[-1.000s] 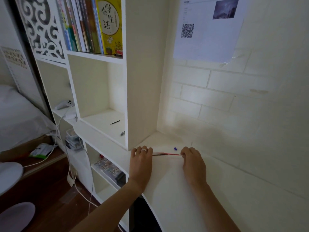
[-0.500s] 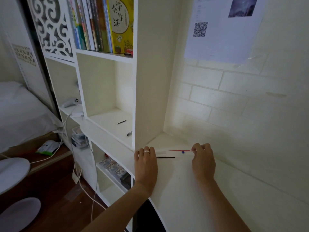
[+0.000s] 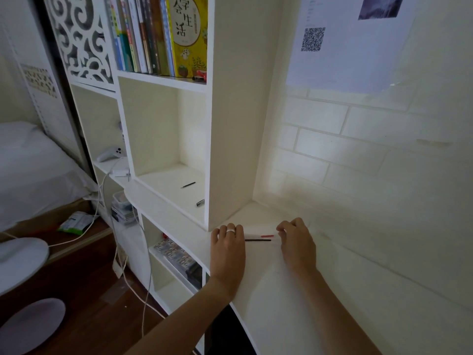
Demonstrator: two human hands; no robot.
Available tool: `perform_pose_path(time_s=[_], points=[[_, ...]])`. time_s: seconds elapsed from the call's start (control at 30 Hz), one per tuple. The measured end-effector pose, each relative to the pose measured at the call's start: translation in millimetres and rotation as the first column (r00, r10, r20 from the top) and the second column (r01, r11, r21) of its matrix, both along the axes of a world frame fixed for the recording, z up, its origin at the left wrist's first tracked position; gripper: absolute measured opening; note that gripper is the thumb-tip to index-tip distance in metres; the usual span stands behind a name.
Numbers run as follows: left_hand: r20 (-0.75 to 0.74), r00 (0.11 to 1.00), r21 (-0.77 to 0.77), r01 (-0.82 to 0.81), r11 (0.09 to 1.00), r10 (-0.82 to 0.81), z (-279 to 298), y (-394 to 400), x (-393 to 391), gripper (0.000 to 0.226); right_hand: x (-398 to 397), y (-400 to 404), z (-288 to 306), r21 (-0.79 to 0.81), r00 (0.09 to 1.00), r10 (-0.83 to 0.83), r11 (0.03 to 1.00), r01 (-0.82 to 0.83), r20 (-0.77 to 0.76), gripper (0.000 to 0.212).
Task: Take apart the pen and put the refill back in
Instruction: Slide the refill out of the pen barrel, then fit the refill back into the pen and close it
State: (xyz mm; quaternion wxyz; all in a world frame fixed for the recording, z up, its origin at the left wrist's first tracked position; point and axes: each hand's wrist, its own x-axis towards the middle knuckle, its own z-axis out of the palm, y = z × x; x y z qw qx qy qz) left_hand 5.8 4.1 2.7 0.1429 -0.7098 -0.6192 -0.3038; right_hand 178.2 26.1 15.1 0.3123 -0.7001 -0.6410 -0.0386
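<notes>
The bench (image 3: pixel 281 290) looked smooth, matt white laminate. Left of it the floor (image 3: pixel 84 285) was glossy dark wood; above hung matt paper (image 3: pixel 345 60).

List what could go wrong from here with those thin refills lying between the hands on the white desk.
1. The black refill and red refill lie close together between the left hand and right hand; the wrong one could get picked.
2. Both are thin and round; a nudge might roll them across the desk toward its front edge.
3. Whatever the right hand's curled fingers hold is hidden, so a small part could slip out unnoticed.
</notes>
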Motion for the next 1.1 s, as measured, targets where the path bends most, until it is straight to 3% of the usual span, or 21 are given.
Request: perform_pose_path(time_s=[0.27,0.57,0.73,0.93,1.1], points=[[0.015,1.0,-0.009,-0.021,1.0,0.021,-1.5,0.9,-0.6,0.029,-0.5,-7.1,-2.3,-0.054,0.97,0.241,0.97,-0.239,0.034,0.011],[-0.006,1.0,-0.041,-0.024,0.999,0.024,-0.6,-2.5,-0.4,0.03,-1.1,-17.7,-3.8,-0.096,0.958,0.288,0.953,-0.287,-0.001,0.011],[-0.01,0.999,-0.03,-0.033,0.999,0.033,-2.1,-1.1,-1.1,0.027,3.8,-24.5,-3.7,-0.077,0.972,0.235,0.97,-0.232,0.029,0.01],[0.01,1.0,-0.029,-0.03,0.999,0.03,-1.0,-1.2,-1.1,0.029,14.1,-35.5,-11.6,0.039,0.998,0.012,0.999,-0.01,-0.058,0.012],[0.001,1.0,-0.026,-0.009,1.0,0.009,-2.4,0.6,-0.9,0.026,10.2,-38.6,-10.4,0.075,0.997,-0.012,0.997,0.018,-0.076,0.012]])
